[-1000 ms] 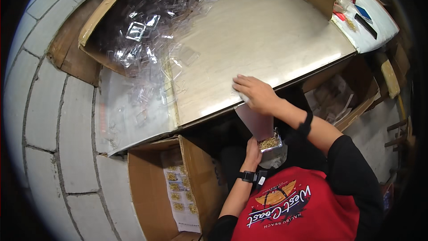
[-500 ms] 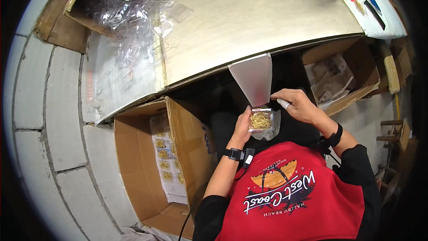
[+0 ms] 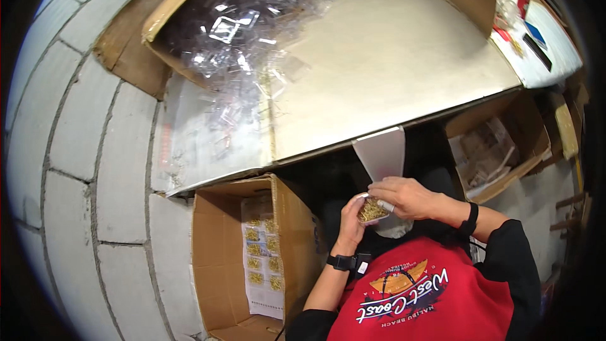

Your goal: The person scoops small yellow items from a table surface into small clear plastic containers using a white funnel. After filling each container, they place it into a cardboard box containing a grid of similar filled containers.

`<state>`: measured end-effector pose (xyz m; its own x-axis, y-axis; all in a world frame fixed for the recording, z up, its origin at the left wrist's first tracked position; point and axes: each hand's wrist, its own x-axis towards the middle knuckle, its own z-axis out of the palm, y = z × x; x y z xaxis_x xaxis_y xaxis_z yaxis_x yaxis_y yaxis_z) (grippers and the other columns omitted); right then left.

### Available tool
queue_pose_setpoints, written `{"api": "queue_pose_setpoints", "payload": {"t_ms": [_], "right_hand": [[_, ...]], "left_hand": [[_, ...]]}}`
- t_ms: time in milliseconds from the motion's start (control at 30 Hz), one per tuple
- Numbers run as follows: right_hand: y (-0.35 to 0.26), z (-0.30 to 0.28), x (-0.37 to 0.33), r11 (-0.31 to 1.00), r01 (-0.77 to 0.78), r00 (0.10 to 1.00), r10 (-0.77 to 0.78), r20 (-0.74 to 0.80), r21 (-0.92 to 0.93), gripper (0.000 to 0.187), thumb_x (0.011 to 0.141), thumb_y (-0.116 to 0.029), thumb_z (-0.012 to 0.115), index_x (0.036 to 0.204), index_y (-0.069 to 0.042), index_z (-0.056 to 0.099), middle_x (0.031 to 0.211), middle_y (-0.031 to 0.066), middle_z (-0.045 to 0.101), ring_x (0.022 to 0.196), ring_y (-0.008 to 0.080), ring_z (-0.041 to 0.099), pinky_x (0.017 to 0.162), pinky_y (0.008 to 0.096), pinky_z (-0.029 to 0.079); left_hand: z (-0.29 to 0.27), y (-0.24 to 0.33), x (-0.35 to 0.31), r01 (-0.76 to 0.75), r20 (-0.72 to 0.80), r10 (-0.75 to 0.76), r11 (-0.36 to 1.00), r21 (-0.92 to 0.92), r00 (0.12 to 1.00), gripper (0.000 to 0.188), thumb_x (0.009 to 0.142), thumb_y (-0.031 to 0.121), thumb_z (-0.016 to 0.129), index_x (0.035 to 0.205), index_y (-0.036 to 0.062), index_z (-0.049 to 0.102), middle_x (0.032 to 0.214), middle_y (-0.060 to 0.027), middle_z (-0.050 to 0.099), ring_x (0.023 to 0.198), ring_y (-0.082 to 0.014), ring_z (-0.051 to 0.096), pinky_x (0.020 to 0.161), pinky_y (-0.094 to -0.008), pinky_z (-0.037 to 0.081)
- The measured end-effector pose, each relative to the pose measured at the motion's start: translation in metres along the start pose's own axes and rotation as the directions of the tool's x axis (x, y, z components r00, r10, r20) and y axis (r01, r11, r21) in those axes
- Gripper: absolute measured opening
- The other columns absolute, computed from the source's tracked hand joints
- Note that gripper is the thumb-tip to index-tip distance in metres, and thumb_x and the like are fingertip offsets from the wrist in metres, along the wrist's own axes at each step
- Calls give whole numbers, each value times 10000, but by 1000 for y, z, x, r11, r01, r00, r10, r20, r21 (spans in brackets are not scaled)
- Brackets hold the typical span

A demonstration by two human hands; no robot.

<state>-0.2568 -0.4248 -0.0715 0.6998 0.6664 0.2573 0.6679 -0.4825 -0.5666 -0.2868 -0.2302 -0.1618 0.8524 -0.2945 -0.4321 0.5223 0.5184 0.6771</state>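
My left hand (image 3: 351, 222) is closed around the left side of a small clear plastic box (image 3: 372, 210), which is tilted and filled with thin gold-coloured wire pieces. At the box's upper right edge, my right hand (image 3: 413, 199) has its fingers bent over the rim and its thumb against the side. A white wrap covers one of the right fingers. Just beyond both hands, a whitish translucent chute-like panel (image 3: 382, 155) hangs down from the table edge. Some clear plastic lies under the box, above my lap.
A pale table (image 3: 391, 50) spans the far side, with a heap of clear plastic shells (image 3: 233, 31) spilling from a carton. To the left, an open cardboard box (image 3: 293, 246) contains gold-filled packs (image 3: 254, 262). Another carton (image 3: 536, 158) with clear plastic stands at right.
My right hand has come left and down onto the plastic box, where it was apart before. The box is now more tilted. The whole view has shifted, with the scene lower and further right.
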Motion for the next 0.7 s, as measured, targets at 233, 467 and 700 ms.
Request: {"api": "queue_pose_setpoints", "payload": {"t_ms": [233,467,700], "right_hand": [[27,-32,118,994,56,980,-73,-184,-98,337,767,-47,603,1098,5,563,1178,179,568,1099,342,548,903,384,474],[109,-68,109,993,-115,959,103,-264,-31,422,808,-61,548,1230,-55,532,1319,151,508,1188,320,508,969,354,439],[303,-244,30,697,-710,612,543,-575,-97,416,885,-185,476,1241,30,494,1283,253,504,1209,389,464,1032,411,368]], "left_hand": [[-20,-8,-2,83,-159,-67,992,94,985,235,924,146,528,1119,22,572,975,-85,647,819,-179,672,559,-283,582],[-22,8,-1,15,-208,27,980,200,978,223,900,90,545,1096,-14,559,958,-113,636,809,-199,667,575,-292,584],[-63,1,43,58,-124,-38,986,159,992,279,940,233,556,1122,23,580,906,-83,660,728,-157,649,588,-261,540]]}}
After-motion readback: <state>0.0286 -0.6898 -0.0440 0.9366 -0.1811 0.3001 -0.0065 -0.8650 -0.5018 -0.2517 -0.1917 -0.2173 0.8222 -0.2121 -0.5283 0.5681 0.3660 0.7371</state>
